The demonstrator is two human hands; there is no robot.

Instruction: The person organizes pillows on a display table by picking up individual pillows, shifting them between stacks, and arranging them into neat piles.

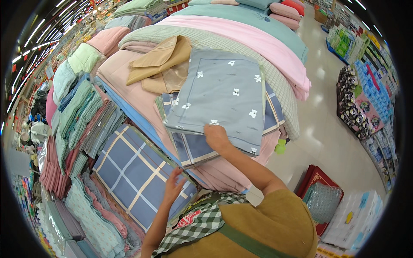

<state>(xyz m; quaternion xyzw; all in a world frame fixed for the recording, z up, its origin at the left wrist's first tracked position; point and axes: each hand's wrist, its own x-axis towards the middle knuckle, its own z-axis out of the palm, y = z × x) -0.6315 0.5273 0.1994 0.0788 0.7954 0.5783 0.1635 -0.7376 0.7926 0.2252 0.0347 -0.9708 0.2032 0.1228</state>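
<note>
A grey-blue folded cloth with white bears [226, 87] lies on a pile of bedding, over a blue plaid folded cloth [196, 146]. My right hand [216, 137] grips the near edge of the bear cloth, fingertips out of sight. My left hand [174, 187] has its fingers apart and holds nothing, just above a second stack topped with blue plaid cloth [132, 171]. Whether it touches that stack I cannot tell. Beyond the bear cloth on its left is a crumpled tan fabric piece [161, 61], resting on a pink quilt [122, 69].
Layered quilts, one pale green checked [284, 93] and one pink [258, 42], cover the display behind. Folded textiles [80, 119] crowd the left side. Along the right runs an aisle floor [317, 122] beside goods shelves [371, 93]. A red box [308, 180] and white wrapped packs [353, 219] stand low right.
</note>
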